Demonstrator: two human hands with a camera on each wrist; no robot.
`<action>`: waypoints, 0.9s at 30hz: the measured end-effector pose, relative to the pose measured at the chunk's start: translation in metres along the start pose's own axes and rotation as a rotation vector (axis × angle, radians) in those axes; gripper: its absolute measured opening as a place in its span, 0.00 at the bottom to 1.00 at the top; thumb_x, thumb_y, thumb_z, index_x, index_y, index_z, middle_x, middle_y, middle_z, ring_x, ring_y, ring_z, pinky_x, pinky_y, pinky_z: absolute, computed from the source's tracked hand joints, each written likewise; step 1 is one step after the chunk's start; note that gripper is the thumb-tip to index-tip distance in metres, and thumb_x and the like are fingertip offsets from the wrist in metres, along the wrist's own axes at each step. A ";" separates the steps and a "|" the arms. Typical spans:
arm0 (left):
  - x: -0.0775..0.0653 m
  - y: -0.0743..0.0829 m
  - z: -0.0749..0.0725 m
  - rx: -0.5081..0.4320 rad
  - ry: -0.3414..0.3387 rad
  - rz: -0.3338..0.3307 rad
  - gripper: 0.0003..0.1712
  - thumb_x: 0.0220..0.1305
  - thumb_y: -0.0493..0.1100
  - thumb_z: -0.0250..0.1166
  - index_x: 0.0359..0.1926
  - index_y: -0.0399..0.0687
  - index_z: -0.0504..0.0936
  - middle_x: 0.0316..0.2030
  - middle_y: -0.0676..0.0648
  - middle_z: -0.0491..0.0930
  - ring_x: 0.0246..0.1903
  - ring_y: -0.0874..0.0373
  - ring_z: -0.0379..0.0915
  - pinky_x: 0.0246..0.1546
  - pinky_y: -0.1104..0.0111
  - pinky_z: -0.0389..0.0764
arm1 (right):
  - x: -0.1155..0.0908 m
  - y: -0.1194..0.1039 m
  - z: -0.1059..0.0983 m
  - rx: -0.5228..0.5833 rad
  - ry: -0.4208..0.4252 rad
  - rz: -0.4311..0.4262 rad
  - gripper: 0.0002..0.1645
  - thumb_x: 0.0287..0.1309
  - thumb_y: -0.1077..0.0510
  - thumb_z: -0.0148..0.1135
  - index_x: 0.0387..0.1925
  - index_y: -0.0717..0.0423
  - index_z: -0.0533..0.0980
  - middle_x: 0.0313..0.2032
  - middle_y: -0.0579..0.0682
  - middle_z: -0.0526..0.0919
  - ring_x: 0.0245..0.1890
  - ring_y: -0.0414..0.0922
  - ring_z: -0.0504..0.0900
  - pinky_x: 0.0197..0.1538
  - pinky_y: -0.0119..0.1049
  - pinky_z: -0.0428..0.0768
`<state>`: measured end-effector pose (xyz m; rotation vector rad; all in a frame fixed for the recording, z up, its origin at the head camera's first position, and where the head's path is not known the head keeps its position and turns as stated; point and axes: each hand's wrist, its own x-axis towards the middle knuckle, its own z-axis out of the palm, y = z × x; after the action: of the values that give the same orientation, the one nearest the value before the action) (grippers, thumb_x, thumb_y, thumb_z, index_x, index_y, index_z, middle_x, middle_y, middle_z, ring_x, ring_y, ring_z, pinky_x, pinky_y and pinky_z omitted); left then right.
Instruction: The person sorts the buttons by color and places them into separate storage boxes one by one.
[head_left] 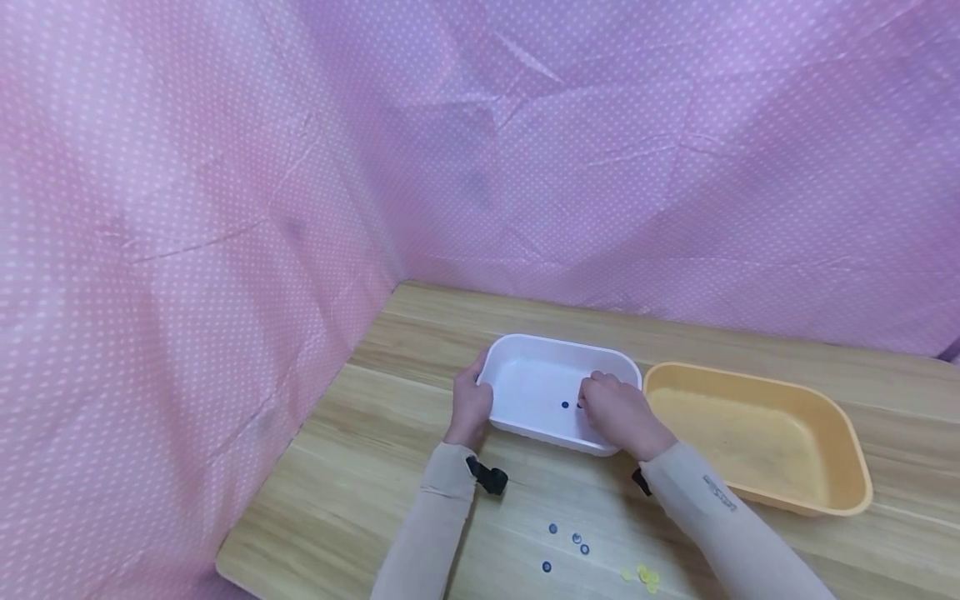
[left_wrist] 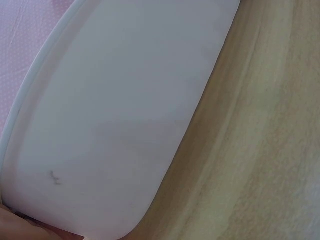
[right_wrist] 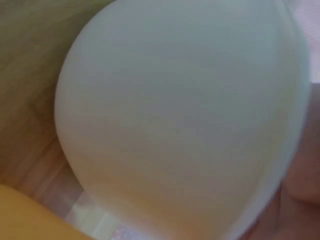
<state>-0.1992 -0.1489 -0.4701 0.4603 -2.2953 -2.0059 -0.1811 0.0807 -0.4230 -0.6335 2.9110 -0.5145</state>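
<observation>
A white plastic tray [head_left: 525, 392] sits on the wooden table, its outer wall filling much of both wrist views. My left hand [head_left: 472, 404] grips the tray's left end, thumb over the rim and the other fingers hidden outside. Over the right end of the tray, my right hand [head_left: 617, 410] reaches down inside with bent fingers. It pinches a small dark blue button [head_left: 580, 406], mostly covered by the fingertips. Another dark blue button [head_left: 565, 405] lies on the tray floor just left of it. In the right wrist view, part of the right hand [right_wrist: 302, 170] shows beyond the rim.
A yellow tray [head_left: 828, 417] stands close against the white one on the right. Several blue buttons [head_left: 577, 538] lie on the table near the front, with a small cluster of yellow buttons [head_left: 647, 575] to their right. Pink dotted cloth [head_left: 525, 167] hangs behind and at the left.
</observation>
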 end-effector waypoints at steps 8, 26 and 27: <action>0.001 -0.001 0.000 0.009 0.003 -0.001 0.43 0.51 0.19 0.43 0.69 0.47 0.68 0.69 0.50 0.64 0.69 0.53 0.54 0.69 0.57 0.57 | 0.006 0.005 0.007 -0.041 0.007 -0.025 0.06 0.59 0.64 0.59 0.33 0.63 0.81 0.26 0.50 0.74 0.27 0.47 0.71 0.33 0.42 0.78; 0.002 0.000 0.000 -0.012 -0.021 -0.019 0.43 0.51 0.20 0.43 0.69 0.49 0.68 0.70 0.52 0.63 0.70 0.56 0.53 0.69 0.59 0.57 | 0.016 0.009 0.014 -0.027 -0.047 -0.038 0.07 0.61 0.64 0.60 0.36 0.64 0.81 0.28 0.51 0.76 0.29 0.48 0.71 0.37 0.42 0.79; 0.002 0.000 0.000 -0.014 -0.022 -0.019 0.43 0.51 0.20 0.43 0.69 0.49 0.68 0.70 0.52 0.63 0.70 0.56 0.53 0.69 0.59 0.57 | 0.016 0.010 0.015 -0.030 -0.046 -0.041 0.07 0.61 0.64 0.59 0.36 0.64 0.81 0.28 0.52 0.76 0.29 0.48 0.71 0.37 0.43 0.79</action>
<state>-0.2015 -0.1496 -0.4707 0.4634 -2.2964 -2.0440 -0.1966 0.0775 -0.4411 -0.7003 2.8733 -0.4557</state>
